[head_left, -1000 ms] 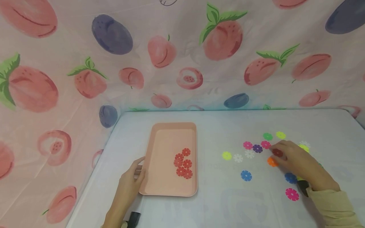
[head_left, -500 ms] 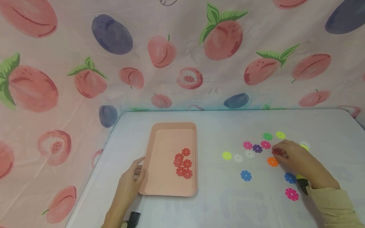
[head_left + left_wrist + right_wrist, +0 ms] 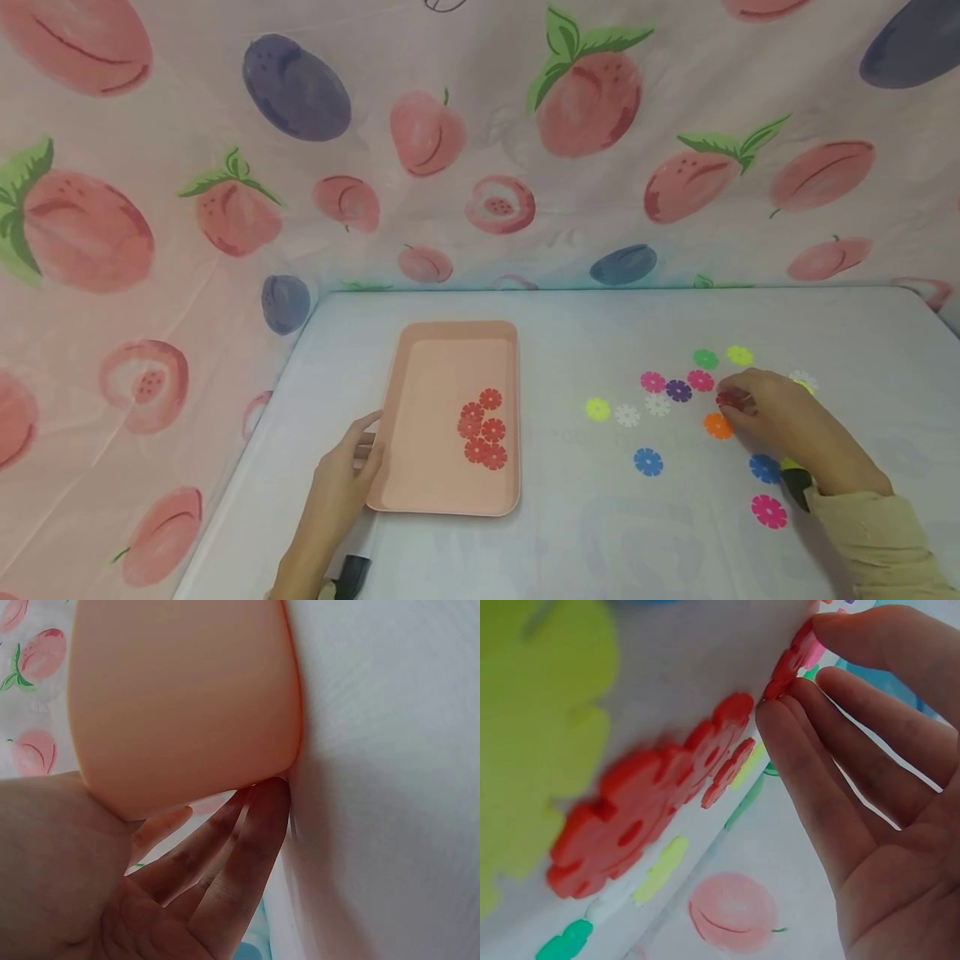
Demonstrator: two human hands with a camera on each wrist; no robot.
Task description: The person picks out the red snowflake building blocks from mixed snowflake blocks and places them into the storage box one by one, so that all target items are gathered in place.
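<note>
My left hand (image 3: pixel 343 479) touches the left edge of the peach-coloured tray (image 3: pixel 390 492). In the left wrist view its fingertips (image 3: pixel 262 795) rest along the tray's outer wall, near the table. Several red snowflake discs (image 3: pixel 492 430) lie in the tray's right half, some overlapping. At the right, my right hand (image 3: pixel 780 425) pinches a red snowflake disc (image 3: pixel 786 666) between thumb and fingers, low over the table. More red discs (image 3: pixel 622 825) lie beneath that hand in the right wrist view, hidden from the head view.
Around the right hand lie loose discs: orange (image 3: pixel 717 427), blue (image 3: pixel 765 468), pink (image 3: pixel 769 512), purple (image 3: pixel 678 391), green (image 3: pixel 705 359), white (image 3: pixel 627 415) and yellow (image 3: pixel 597 409). A fruit-printed cloth (image 3: pixel 570 217) stands behind the white table.
The right hand has drawn slightly right with the red disc between its fingers, staying close to the table. My left hand and the tray have not visibly moved.
</note>
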